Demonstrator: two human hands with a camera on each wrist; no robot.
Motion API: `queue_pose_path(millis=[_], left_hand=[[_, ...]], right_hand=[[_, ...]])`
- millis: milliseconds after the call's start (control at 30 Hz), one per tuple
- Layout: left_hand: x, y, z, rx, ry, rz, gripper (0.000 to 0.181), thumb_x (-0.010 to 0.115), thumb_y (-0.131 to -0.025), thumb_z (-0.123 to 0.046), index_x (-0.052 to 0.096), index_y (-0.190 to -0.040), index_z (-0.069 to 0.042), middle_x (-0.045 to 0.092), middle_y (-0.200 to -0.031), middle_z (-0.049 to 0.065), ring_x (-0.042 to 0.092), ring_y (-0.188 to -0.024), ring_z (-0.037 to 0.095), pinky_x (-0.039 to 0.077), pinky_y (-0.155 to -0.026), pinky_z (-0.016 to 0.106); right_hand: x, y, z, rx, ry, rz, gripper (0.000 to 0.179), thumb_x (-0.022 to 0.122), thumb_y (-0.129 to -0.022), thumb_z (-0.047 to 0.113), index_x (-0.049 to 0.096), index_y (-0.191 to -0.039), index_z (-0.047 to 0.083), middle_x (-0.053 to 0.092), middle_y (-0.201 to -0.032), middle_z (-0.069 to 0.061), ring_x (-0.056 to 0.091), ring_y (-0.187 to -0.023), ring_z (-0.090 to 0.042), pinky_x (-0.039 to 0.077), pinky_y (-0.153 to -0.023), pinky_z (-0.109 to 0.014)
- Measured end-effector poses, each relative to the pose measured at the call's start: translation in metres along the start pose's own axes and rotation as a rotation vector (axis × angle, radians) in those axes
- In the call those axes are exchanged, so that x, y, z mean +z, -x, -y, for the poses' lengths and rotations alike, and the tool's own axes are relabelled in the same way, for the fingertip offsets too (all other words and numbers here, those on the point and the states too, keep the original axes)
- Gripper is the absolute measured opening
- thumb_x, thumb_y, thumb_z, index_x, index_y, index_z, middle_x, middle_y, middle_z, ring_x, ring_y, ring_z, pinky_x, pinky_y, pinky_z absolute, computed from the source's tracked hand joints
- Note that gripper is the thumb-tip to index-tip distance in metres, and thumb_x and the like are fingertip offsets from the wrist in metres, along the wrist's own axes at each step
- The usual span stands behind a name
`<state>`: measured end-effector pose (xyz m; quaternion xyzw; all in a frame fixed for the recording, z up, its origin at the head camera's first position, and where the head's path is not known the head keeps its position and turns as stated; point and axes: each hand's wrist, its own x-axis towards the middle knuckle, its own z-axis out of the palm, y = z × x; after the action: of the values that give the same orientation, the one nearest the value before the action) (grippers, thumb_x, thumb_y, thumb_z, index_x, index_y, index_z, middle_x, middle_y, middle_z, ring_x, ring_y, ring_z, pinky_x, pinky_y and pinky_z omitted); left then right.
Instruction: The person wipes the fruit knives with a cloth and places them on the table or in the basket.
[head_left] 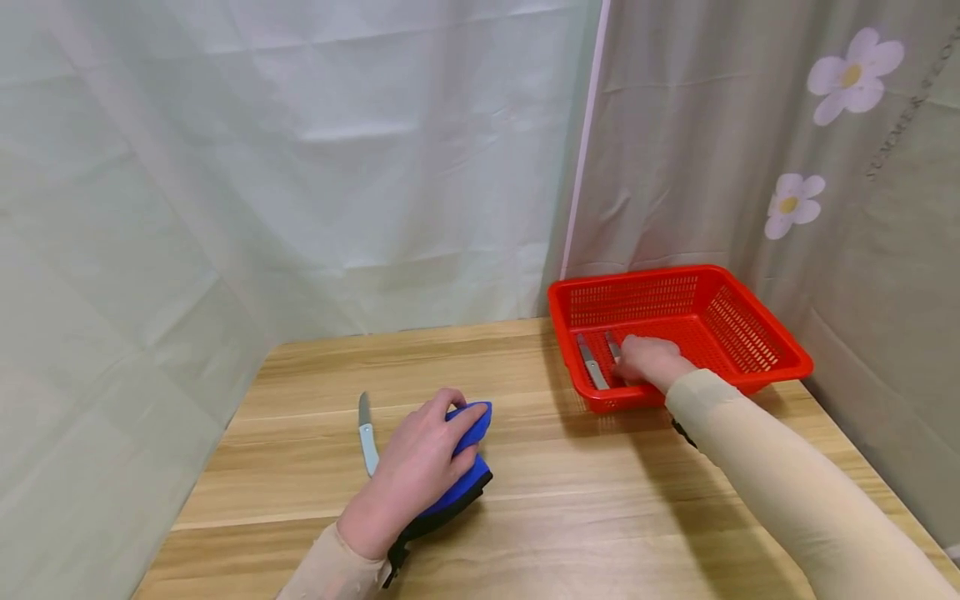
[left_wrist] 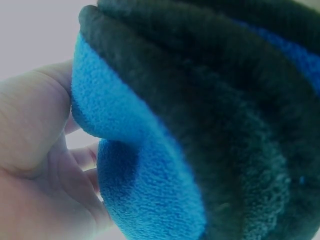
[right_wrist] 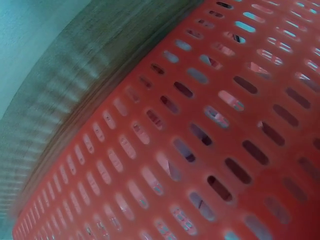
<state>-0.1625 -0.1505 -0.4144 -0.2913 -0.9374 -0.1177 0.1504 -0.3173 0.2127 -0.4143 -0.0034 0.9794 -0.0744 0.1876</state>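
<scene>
My left hand (head_left: 420,458) grips a folded blue cloth (head_left: 471,483) with a black edge, low over the table's middle. In the left wrist view the thumb and fingers press into the folds of the cloth (left_wrist: 145,185). A knife (head_left: 365,433) with a pale blue handle lies on the table just left of that hand. My right hand (head_left: 651,360) reaches down inside the red basket (head_left: 772,375), its fingers at the handle of a small knife (head_left: 612,344); its fingertips are partly hidden. Another knife (head_left: 592,362) lies beside it, along the basket's left side.
The perforated basket wall (right_wrist: 200,145) fills most of the right wrist view. The basket stands at the wooden table's (head_left: 547,517) back right, close to the curtain (head_left: 420,167), which encloses the table at the back and sides.
</scene>
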Motion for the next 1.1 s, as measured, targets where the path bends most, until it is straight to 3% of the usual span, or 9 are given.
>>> queue_pose_path(millis=[233,333,433,567,667,900,1100], left_hand=[[-0.002,0.003,0.005,-0.014,0.002,0.001,0.047,0.088,-0.096,-0.021,0.076,-0.141,-0.011,0.066,-0.131,0.015,0.071,-0.101,0.028,0.063,-0.086,0.046],[-0.003,0.004,0.008,-0.015,0.004,-0.013,0.048,0.089,-0.096,-0.02,0.076,-0.141,-0.01,0.065,-0.13,0.015,0.07,-0.099,0.029,0.062,-0.084,0.046],[-0.005,0.006,0.01,-0.019,0.01,-0.026,0.048,0.089,-0.095,-0.018,0.076,-0.14,-0.007,0.065,-0.128,0.016,0.068,-0.097,0.029,0.061,-0.082,0.046],[-0.009,0.008,0.015,-0.031,0.003,-0.033,0.049,0.089,-0.094,-0.016,0.075,-0.14,-0.006,0.064,-0.128,0.017,0.068,-0.096,0.029,0.06,-0.081,0.046],[-0.012,0.01,0.018,-0.039,-0.009,-0.038,0.049,0.089,-0.094,-0.016,0.075,-0.14,-0.006,0.064,-0.128,0.017,0.068,-0.095,0.029,0.061,-0.08,0.046],[-0.015,0.017,0.027,-0.066,-0.028,-0.047,0.051,0.09,-0.093,-0.016,0.075,-0.141,-0.006,0.064,-0.128,0.017,0.066,-0.094,0.029,0.06,-0.078,0.047],[-0.019,0.024,0.034,-0.089,-0.044,-0.048,0.051,0.09,-0.093,-0.017,0.075,-0.141,-0.007,0.063,-0.128,0.016,0.065,-0.093,0.028,0.06,-0.073,0.045]], right_hand=[[-0.004,-0.001,0.001,-0.019,0.012,-0.072,0.045,0.073,-0.105,0.035,0.056,-0.122,-0.003,0.063,-0.096,-0.019,0.064,-0.089,-0.034,0.059,-0.089,-0.054],[-0.006,0.003,0.006,-0.051,0.019,-0.13,0.049,0.074,-0.105,0.035,0.054,-0.127,-0.004,0.067,-0.106,-0.024,0.065,-0.093,-0.038,0.06,-0.092,-0.057],[-0.008,0.009,0.012,-0.085,0.035,-0.189,0.058,0.07,-0.107,0.037,0.053,-0.141,-0.008,0.065,-0.135,-0.033,0.065,-0.115,-0.047,0.056,-0.103,-0.064],[-0.011,0.017,0.02,-0.128,0.03,-0.244,0.073,0.063,-0.111,0.041,0.041,-0.161,-0.009,0.043,-0.163,-0.037,0.043,-0.149,-0.056,0.038,-0.119,-0.071],[-0.012,0.021,0.028,-0.162,0.02,-0.273,0.076,0.06,-0.113,0.043,0.038,-0.166,-0.007,0.04,-0.167,-0.035,0.036,-0.155,-0.055,0.031,-0.124,-0.069],[-0.008,0.03,0.053,-0.234,0.038,-0.39,0.071,0.056,-0.114,0.045,0.043,-0.166,-0.002,0.047,-0.165,-0.028,0.041,-0.153,-0.049,0.034,-0.125,-0.066],[0.0,0.039,0.072,-0.343,0.101,-0.492,0.07,0.058,-0.114,0.045,0.046,-0.165,-0.001,0.049,-0.165,-0.024,0.041,-0.156,-0.045,0.032,-0.127,-0.062]])
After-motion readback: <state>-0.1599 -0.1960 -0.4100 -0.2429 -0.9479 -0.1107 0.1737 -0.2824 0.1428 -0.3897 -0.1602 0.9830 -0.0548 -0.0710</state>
